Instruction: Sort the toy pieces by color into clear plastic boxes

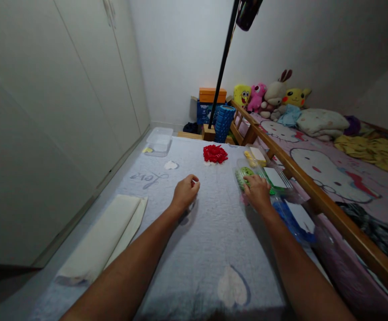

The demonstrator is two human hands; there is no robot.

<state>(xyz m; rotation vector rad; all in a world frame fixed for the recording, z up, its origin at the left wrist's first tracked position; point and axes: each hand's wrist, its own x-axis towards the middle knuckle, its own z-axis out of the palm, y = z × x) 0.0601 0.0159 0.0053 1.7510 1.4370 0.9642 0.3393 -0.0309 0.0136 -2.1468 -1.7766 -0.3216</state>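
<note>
My right hand (258, 191) reaches over a clear plastic container on the right side of the cloth, its curled fingertips down among small light green pieces (246, 172). Whatever those fingertips pinch is hidden. Above the middle of the cloth, my left hand (185, 192) is closed, thumb and fingers drawn together. Anything in it is too small to make out. Beyond both hands lies a heap of small red pieces (215, 154), with a few white ones at its near edge.
Containers of yellow pieces (251, 159) and blue pieces (292, 219) stand along the wooden bed rail (300, 185). A clear box (160, 139) sits at the far left. Folded pale cloth (103, 238) lies near left. A black pole (222, 67) rises behind the cloth-covered surface (210, 249).
</note>
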